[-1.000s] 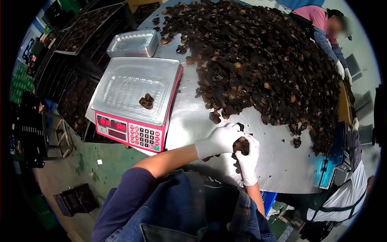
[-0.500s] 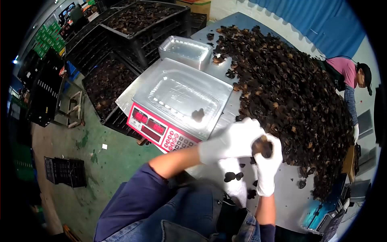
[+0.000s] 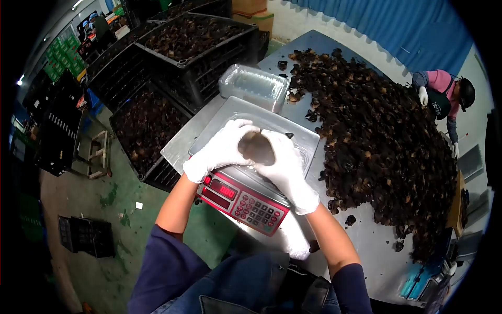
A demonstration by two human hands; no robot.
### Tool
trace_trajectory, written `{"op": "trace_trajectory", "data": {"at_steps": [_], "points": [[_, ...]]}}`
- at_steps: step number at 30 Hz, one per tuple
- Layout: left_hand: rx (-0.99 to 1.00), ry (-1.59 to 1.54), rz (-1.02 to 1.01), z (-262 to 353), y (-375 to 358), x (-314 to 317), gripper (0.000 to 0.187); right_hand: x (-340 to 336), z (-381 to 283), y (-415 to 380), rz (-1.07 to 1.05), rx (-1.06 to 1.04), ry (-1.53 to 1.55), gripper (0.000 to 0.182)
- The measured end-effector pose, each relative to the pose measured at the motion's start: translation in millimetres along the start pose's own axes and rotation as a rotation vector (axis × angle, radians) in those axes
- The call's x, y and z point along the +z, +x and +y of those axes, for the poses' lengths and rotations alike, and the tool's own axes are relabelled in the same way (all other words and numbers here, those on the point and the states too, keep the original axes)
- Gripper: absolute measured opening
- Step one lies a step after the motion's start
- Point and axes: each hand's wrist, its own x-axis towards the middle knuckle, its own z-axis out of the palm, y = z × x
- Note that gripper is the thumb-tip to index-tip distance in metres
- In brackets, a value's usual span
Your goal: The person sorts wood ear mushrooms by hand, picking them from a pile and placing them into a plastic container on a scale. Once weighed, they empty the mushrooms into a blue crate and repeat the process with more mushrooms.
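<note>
Both my hands wear white gloves and meet above the digital scale (image 3: pixel 241 203). My left hand (image 3: pixel 222 146) curls round one side of a brownish wood ear mushroom (image 3: pixel 257 148), and my right hand (image 3: pixel 287 167) grips its other side. Beneath them lies a clear plastic tray (image 3: pixel 300 137) on the scale's platform, mostly covered by my hands. One small dark mushroom piece (image 3: pixel 289 135) rests in that tray. The scale has a red front with lit red digits and a keypad. To the right spreads a large heap of dark wood ear mushrooms (image 3: pixel 376 141).
A stack of clear plastic trays (image 3: pixel 253 86) stands behind the scale. Black crates (image 3: pixel 196 78) filled with mushrooms are at the left. Across the metal table (image 3: pixel 361 251), a person in a pink top (image 3: pixel 439 81) reaches toward the heap. A black crate (image 3: pixel 86 235) sits on the green floor.
My hands have moved left from beside the heap to above the scale, with the mushroom between them. The view has shifted, and the other person has raised one hand over the heap.
</note>
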Motion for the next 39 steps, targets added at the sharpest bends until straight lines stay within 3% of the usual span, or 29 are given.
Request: {"op": "trace_trajectory", "data": {"at_steps": [2,4,6,8,10,12,15,16,18,20,24,28,30,32,33,39], "points": [[-0.015,0.038,0.034,-1.9,-6.9,1.6,0.092,-23.3,-8.9,-3.1,-0.058,0.021,-0.031,0.085],[-0.022,0.087,0.078,-1.9,-9.9,-0.3,0.102,-35.1,0.4,-8.0,-0.024,0.023,0.014,0.082],[-0.050,0.089,0.070,2.5,-15.6,-1.6,0.116,-49.6,0.5,-12.1,-0.013,0.129,0.238,0.071],[-0.117,0.073,0.028,11.3,-17.6,-8.9,0.120,-52.8,4.8,-10.2,0.069,0.186,0.420,0.047],[-0.146,0.036,0.018,15.5,-19.8,-13.3,0.121,-47.8,25.0,-4.8,0.158,0.076,0.330,0.039],[-0.150,0.057,0.017,12.9,-21.0,-10.4,0.120,-39.2,28.1,-5.2,0.150,0.167,0.407,0.039],[-0.149,0.073,0.066,5.1,-20.9,0.7,0.120,-31.7,35.9,-17.0,-0.170,0.064,0.030,0.045],[-0.135,0.113,0.095,2.7,-21.1,4.1,0.121,-30.1,26.9,-21.7,-0.215,-0.008,-0.224,0.045],[-0.128,0.151,0.114,3.7,-25.0,6.8,0.121,-27.4,34.7,-30.7,-0.189,-0.158,-0.362,0.044],[-0.129,0.099,0.139,9.3,-25.9,2.1,0.119,-49.3,21.0,-22.0,-0.158,0.017,-0.081,0.043],[-0.097,0.009,0.240,5.7,-41.8,-18.0,0.110,-82.5,32.0,-31.7,0.164,0.203,0.470,0.044],[-0.364,-0.390,0.469,-6.6,-42.0,-35.0,0.072,-95.7,63.9,-58.2,0.224,0.375,0.502,0.049],[-0.373,-0.345,0.566,-12.6,-40.9,-42.9,0.051,-92.2,68.8,-69.9,0.225,0.387,0.427,0.048],[-0.408,-0.441,0.631,-4.4,-41.9,-51.5,0.047,-84.7,68.5,-76.1,0.223,0.385,0.498,0.046],[-0.324,-0.341,0.667,-14.2,-43.5,-51.2,0.048,-81.0,67.7,-78.6,0.230,0.392,0.525,0.046],[-0.383,-0.414,0.609,-18.5,-41.8,-43.8,0.052,-79.8,51.8,-83.7,0.216,0.430,0.521,0.040]]}}
